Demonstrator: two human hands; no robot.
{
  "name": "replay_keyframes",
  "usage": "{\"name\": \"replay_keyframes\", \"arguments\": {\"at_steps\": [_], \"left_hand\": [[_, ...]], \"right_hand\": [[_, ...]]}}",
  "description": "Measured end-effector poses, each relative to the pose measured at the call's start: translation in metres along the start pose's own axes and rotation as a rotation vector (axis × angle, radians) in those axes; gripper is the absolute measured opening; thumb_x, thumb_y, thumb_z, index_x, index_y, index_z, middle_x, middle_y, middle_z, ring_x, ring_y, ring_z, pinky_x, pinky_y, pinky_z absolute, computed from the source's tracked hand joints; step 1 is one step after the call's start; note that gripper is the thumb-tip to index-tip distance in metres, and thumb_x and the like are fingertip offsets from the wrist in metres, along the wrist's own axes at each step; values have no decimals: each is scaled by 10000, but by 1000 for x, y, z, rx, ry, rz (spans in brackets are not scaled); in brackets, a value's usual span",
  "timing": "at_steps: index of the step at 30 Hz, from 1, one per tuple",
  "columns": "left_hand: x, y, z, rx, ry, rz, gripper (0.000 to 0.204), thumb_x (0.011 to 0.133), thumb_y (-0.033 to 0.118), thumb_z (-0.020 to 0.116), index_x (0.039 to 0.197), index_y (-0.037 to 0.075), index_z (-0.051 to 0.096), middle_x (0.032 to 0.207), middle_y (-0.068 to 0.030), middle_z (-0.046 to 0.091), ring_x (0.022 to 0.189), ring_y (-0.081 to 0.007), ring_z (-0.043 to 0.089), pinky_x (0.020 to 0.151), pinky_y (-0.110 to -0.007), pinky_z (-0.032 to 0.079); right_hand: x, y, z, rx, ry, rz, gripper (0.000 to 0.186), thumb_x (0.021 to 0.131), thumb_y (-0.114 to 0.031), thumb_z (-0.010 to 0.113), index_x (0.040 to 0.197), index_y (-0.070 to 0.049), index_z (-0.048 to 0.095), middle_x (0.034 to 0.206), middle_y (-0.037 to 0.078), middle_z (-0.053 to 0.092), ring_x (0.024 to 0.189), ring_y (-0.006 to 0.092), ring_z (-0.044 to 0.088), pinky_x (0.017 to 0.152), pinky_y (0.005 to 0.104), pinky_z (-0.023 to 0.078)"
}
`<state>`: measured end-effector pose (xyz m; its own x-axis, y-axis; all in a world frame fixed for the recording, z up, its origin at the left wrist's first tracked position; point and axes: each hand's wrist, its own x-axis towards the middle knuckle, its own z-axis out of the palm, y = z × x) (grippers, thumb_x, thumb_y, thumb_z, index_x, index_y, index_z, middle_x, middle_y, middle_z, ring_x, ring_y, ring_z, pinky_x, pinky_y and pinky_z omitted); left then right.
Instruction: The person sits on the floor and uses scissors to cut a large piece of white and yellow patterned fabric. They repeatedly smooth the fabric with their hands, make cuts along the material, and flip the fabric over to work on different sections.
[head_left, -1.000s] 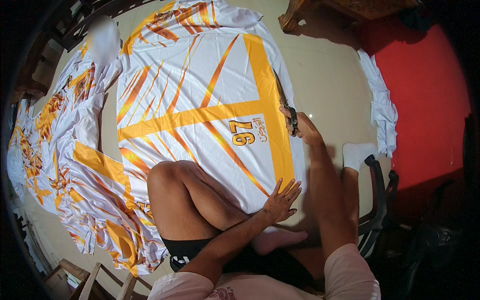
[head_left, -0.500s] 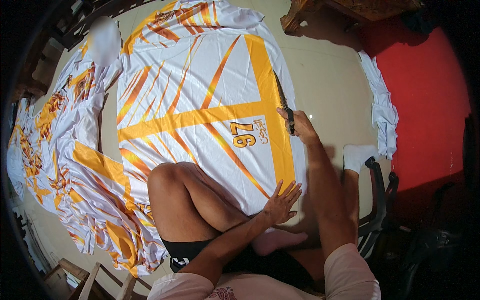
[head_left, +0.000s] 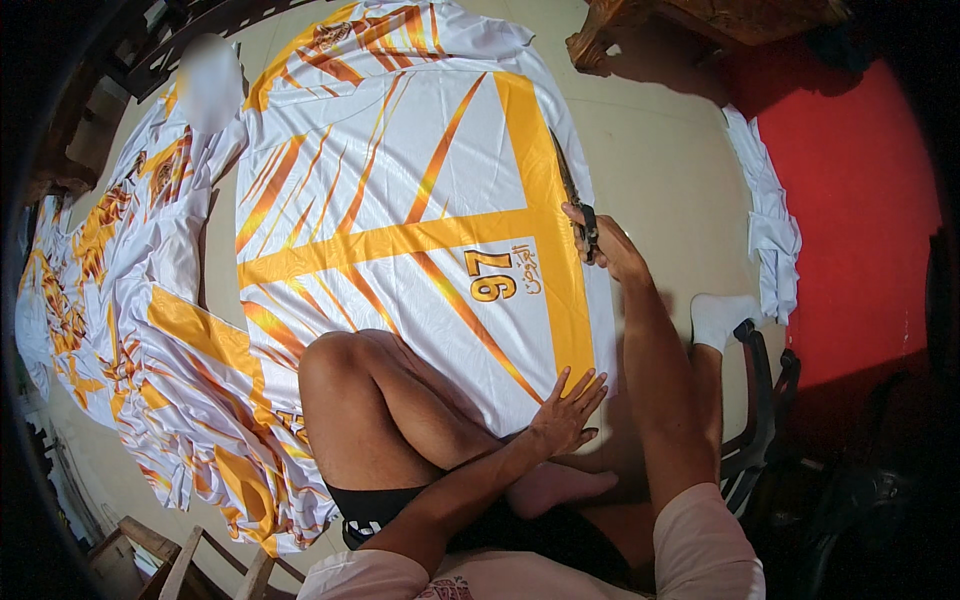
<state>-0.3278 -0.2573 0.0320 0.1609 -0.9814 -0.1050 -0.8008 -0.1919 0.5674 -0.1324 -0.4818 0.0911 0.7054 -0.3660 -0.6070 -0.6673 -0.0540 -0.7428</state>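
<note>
A: Where is the printed cloth [head_left: 430, 190]?
B: Spread out on the pale floor [head_left: 665, 170], white with yellow and orange streaks. A wide yellow band [head_left: 565, 310] runs along its right side.
A: And the scissors [head_left: 568, 178]?
B: At that band's outer edge, pointing away from the person. The right hand [head_left: 608, 245] grips their dark handles, fingers wrapped around them. Whether the blades are parted, I honestly can't make out at this angle.
A: The left hand [head_left: 566, 418]?
B: Palm down at the cloth's near right corner, fingers spread, some over the band's end.
A: What's around?
B: A bent knee [head_left: 345, 370] over the near edge, a rumpled heap of matching fabric [head_left: 180, 375] to the left. Farther right, some bunched white fabric [head_left: 768, 225] beside a red surface [head_left: 840, 200].
</note>
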Motion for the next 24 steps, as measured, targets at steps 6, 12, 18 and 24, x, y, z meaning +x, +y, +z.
{"name": "replay_keyframes", "arguments": {"at_steps": [6,12,18,24], "left_hand": [[0,0,0,-5,4,-6,837,984,599,489,1607,86,269,1701,-97,185,1578,-277,127,1255,-605,51],[1,-1,0,-22,-8,-10,839,981,594,494,1610,93,259,1704,-94,177,1580,-270,127,1257,-601,46],[0,0,-1,-32,0,-16,840,981,587,498,1613,91,253,1702,-93,185,1581,-264,125,1259,-596,47],[0,1,-6,-41,7,-16,826,986,577,500,1611,91,265,1700,-91,193,1581,-263,126,1258,-594,45]], "right_hand": [[6,4,0,36,16,-40,498,848,-538,803,657,-202,488,552,-62,445,420,62,390,390,249,281],[7,-2,-6,37,-49,-53,553,879,-646,709,683,-183,479,555,-61,457,410,45,413,352,209,249],[13,-20,0,48,-24,34,551,852,-642,737,680,-181,489,568,-49,465,417,57,421,372,219,279],[22,-17,-2,21,-25,-32,554,880,-646,707,694,-173,486,578,-53,467,427,40,414,358,219,241]]}}
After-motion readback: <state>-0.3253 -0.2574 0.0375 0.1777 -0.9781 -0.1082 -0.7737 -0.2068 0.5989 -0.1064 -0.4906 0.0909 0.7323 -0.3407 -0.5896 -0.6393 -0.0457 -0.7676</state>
